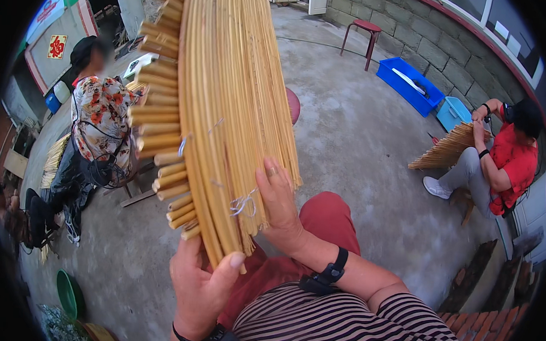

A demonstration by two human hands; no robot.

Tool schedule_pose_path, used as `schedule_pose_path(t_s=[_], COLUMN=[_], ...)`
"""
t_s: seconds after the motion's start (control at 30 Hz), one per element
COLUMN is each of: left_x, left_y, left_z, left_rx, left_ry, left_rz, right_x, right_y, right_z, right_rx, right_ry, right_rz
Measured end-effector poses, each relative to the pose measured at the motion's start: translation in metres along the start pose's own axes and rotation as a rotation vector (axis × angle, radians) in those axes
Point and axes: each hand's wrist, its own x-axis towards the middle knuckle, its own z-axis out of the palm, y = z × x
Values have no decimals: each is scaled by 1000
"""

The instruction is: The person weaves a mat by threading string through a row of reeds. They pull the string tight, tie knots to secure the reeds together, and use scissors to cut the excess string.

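Note:
A long mat of yellow reeds (231,89) stands tilted up in front of me, with cut reed ends sticking out in rows along its left edge and thin white string tied through it, a loop hanging near the bottom. My left hand (201,286) grips the lower left corner, thumb on the front near the reed ends. My right hand (280,210) holds the lower right part, its fingers lying on the reeds below the middle, a ring on one finger; its thumb is hidden. My knee (325,221) in red trousers is behind the mat.
A person in a floral top (101,120) sits at left; one in red (507,168) sits at right holding another reed mat (438,150). A red stool (363,27), blue tub (392,81), light-blue bin (452,117), green basin (67,295) and bricks (479,332) surround me on concrete.

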Motion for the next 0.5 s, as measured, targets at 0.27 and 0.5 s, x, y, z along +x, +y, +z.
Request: schedule_pose_path(t_s=[0.27, 0.5], left_x=[32, 19], left_y=[-85, -188], left_z=[-13, -39], left_rx=[978, 1624], left_ry=[17, 192], left_rz=[468, 575], right_x=[21, -39], right_y=[9, 39], right_z=[19, 13], right_rx=[1205, 1311], right_ry=[450, 571], right_rz=[602, 962])
